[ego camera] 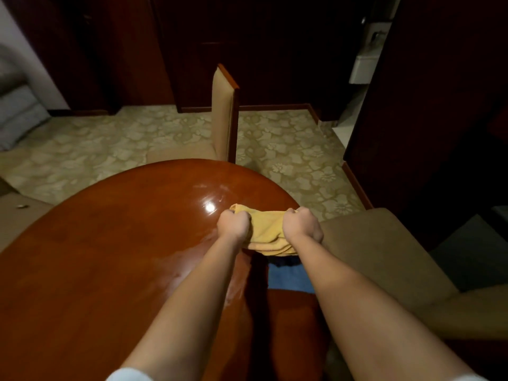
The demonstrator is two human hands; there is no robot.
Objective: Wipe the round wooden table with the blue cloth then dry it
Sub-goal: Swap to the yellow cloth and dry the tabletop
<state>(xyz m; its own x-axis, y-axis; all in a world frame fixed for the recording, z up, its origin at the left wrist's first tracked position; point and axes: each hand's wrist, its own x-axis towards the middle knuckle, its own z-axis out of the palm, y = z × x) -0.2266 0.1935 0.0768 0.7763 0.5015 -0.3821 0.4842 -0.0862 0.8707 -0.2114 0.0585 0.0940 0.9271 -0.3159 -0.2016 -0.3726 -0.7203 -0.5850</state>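
Left hand (233, 225) and right hand (301, 225): both fisted, gripping opposite ends of a yellow cloth (268, 232), bunched between them above the table's right edge. Cloth likely soft, light, limp; best held at the ends. Blue cloth (288, 279): lying beneath the forearms, untouched. Round wooden table (110, 243): glossy, streaked with damp.

A beige upholstered chair (223, 114) with a reddish wood frame stands on pale floral-patterned flooring (288, 149). Behind the chair rise dark wooden cabinets (261, 50); right of it, a lit doorway (365, 64). Left of it lies grey bedding (19, 111).
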